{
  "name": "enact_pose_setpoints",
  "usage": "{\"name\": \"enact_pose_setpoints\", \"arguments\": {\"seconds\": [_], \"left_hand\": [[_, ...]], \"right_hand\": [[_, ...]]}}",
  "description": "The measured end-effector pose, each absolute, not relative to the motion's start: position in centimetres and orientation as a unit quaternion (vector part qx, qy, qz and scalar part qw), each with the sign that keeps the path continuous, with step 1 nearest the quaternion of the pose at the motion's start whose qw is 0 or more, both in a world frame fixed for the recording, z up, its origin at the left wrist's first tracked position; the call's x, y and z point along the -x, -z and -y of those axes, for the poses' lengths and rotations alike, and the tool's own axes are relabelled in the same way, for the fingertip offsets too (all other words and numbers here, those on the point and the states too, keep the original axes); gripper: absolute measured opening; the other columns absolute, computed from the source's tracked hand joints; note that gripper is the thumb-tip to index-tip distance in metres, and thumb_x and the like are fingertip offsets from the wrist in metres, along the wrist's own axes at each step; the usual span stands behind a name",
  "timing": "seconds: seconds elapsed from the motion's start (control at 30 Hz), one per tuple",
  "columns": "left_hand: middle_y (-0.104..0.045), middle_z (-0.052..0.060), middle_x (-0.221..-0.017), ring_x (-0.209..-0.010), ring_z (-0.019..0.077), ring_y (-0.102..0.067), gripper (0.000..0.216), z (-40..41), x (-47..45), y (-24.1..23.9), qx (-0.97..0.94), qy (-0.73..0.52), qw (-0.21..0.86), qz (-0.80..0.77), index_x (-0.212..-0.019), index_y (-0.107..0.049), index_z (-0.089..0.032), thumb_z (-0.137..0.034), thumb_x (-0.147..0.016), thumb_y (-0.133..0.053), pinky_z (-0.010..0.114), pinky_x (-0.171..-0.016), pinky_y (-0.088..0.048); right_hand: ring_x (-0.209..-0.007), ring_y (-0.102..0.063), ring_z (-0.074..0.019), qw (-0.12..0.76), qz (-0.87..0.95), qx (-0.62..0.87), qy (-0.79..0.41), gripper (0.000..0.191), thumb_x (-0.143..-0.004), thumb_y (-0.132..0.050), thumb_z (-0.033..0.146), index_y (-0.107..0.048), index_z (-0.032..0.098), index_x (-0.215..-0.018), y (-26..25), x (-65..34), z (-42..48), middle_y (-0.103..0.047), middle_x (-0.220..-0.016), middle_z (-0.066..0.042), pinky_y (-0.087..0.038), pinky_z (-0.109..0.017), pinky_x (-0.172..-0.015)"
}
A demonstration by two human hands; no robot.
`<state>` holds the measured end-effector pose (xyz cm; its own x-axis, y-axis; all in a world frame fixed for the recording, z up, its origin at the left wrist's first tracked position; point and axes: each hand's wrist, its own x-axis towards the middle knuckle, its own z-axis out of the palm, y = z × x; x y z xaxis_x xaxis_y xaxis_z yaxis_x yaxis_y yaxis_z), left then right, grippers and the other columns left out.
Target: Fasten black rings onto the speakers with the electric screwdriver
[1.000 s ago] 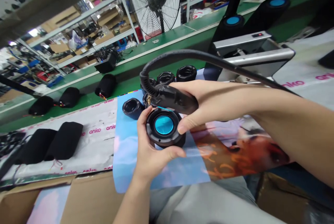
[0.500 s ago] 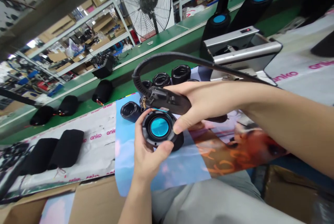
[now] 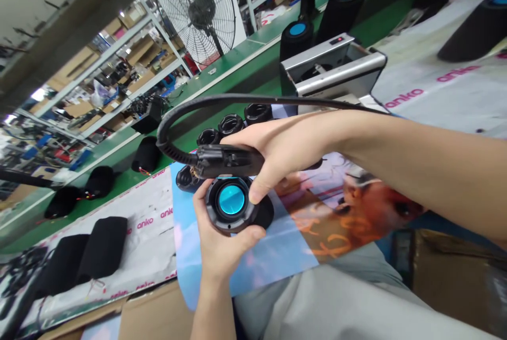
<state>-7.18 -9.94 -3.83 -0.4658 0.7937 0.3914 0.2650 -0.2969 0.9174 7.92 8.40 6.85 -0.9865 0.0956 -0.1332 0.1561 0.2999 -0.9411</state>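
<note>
My left hand (image 3: 219, 247) is wrapped around a round black speaker part with a bright blue centre (image 3: 232, 200), tilted up off the printed poster sheet (image 3: 317, 224). My right hand (image 3: 285, 147) grips a black corded tool (image 3: 225, 161) whose thick cable (image 3: 245, 101) loops back over my forearm. The tool's tip rests at the top left rim of the part. Several similar black ring parts (image 3: 232, 123) stand in a row just behind.
Black fabric sleeves (image 3: 99, 247) lie on white "anko" paper to the left, more on the green belt (image 3: 237, 73). A silver metal fixture (image 3: 336, 68) and black cylinder speakers (image 3: 340, 5) stand behind right. A large fan (image 3: 200, 10) and shelving are farther back. Cardboard lies at the near edge.
The view has swung, so everything sits lower and more to the left. Both hands keep their holds; the part has tilted a little more upright in my left hand.
</note>
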Motion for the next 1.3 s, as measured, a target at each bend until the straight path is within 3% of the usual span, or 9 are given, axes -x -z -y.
{"name": "enact_pose_setpoints", "arguments": {"seconds": [0.17, 0.43, 0.5, 0.6, 0.73, 0.87, 1.03, 1.2, 1.3], "left_hand": [[-0.065, 0.005, -0.131, -0.116, 0.0251, -0.071, 0.093, 9.7, 8.0, 4.5, -0.508, -0.632, 0.184, -0.556, -0.136, -0.053, -0.033, -0.055, -0.059, -0.101, 0.035, -0.098, -0.057], [-0.062, 0.006, -0.139, -0.128, 0.0298, -0.066, 0.113, 9.3, 9.2, 4.8, -0.537, -0.617, 0.212, -0.535, -0.144, -0.05, -0.037, -0.066, -0.048, -0.101, 0.039, -0.109, -0.052], [-0.061, 0.008, -0.142, -0.13, 0.0323, -0.065, 0.117, 9.1, 9.1, 4.7, -0.536, -0.621, 0.215, -0.53, -0.145, -0.052, -0.034, -0.075, -0.044, -0.096, 0.041, -0.11, -0.051], [-0.065, 0.008, -0.139, -0.121, 0.0294, -0.069, 0.103, 9.0, 8.8, 4.6, -0.525, -0.639, 0.226, -0.514, -0.142, -0.059, -0.032, -0.079, -0.056, -0.09, 0.038, -0.104, -0.055], [-0.072, 0.005, -0.128, -0.111, 0.0237, -0.073, 0.072, 9.2, 8.7, 4.9, -0.523, -0.649, 0.254, -0.491, -0.138, -0.064, -0.033, -0.06, -0.076, -0.09, 0.032, -0.096, -0.059], [-0.072, 0.007, -0.13, -0.124, 0.0286, -0.071, 0.067, 9.4, 9.3, 5.3, -0.53, -0.637, 0.282, -0.484, -0.14, -0.062, -0.033, -0.056, -0.082, -0.085, 0.039, -0.104, -0.059], [-0.066, 0.012, -0.142, -0.13, 0.0357, -0.067, 0.077, 9.0, 10.3, 5.2, -0.544, -0.614, 0.288, -0.493, -0.143, -0.058, -0.029, -0.062, -0.078, -0.084, 0.05, -0.109, -0.056], [-0.07, 0.011, -0.134, -0.122, 0.0345, -0.07, 0.076, 8.3, 11.1, 4.7, -0.541, -0.597, 0.327, -0.495, -0.143, -0.056, -0.03, -0.064, -0.08, -0.08, 0.051, -0.108, -0.056], [-0.071, 0.011, -0.132, -0.123, 0.0348, -0.07, 0.078, 8.1, 11.3, 4.5, -0.537, -0.594, 0.335, -0.497, -0.142, -0.056, -0.028, -0.065, -0.078, -0.081, 0.051, -0.109, -0.054]], "right_hand": [[-0.051, -0.063, -0.0097, 0.016, -0.855, -0.082, 0.512, 0.051, -0.077, -0.089, 0.024, -0.058, 0.019, -0.118, -7.3, -7.5, -8.3, -0.065, -0.078, 0.008, -0.046, -0.017, -0.039], [-0.049, -0.061, -0.0097, 0.042, -0.886, -0.127, 0.445, 0.051, -0.077, -0.087, 0.007, -0.063, 0.019, -0.12, -8.8, -6.8, -7.6, -0.063, -0.068, 0.01, -0.038, -0.015, -0.042], [-0.053, -0.062, -0.0097, 0.038, -0.899, -0.13, 0.416, 0.05, -0.076, -0.088, 0.009, -0.063, 0.02, -0.118, -9.0, -6.9, -7.3, -0.065, -0.073, 0.009, -0.039, -0.016, -0.044], [-0.067, -0.065, -0.012, 0.009, -0.923, -0.132, 0.361, 0.046, -0.073, -0.089, 0.015, -0.063, 0.02, -0.11, -9.1, -7.1, -6.9, -0.068, -0.086, 0.006, -0.04, -0.018, -0.046], [-0.068, -0.063, -0.0135, 0.012, -0.93, -0.157, 0.331, 0.044, -0.073, -0.087, 0.024, -0.061, 0.022, -0.109, -8.9, -7.4, -6.4, -0.067, -0.087, 0.004, -0.038, -0.022, -0.045], [-0.06, -0.062, -0.0154, 0.01, -0.907, -0.195, 0.374, 0.047, -0.075, -0.083, 0.039, -0.059, 0.024, -0.113, -8.3, -7.9, -5.6, -0.066, -0.08, 0.003, -0.036, -0.024, -0.041], [-0.06, -0.054, -0.011, -0.041, -0.847, -0.217, 0.483, 0.04, -0.076, -0.08, 0.034, -0.058, 0.022, -0.107, -6.4, -9.2, -4.7, -0.06, -0.077, 0.005, -0.038, -0.021, -0.048], [-0.073, -0.062, -0.0128, -0.102, -0.727, -0.291, 0.614, 0.063, -0.067, -0.092, 0.031, -0.061, 0.026, -0.122, -3.1, -10.5, -3.4, -0.064, -0.083, 0.006, -0.049, -0.022, -0.062], [-0.078, -0.067, -0.017, -0.155, -0.646, -0.308, 0.681, 0.082, -0.064, -0.094, 0.029, -0.055, 0.027, -0.136, -1.2, -10.3, -2.1, -0.069, -0.094, 0.002, -0.055, -0.026, -0.065]]}}
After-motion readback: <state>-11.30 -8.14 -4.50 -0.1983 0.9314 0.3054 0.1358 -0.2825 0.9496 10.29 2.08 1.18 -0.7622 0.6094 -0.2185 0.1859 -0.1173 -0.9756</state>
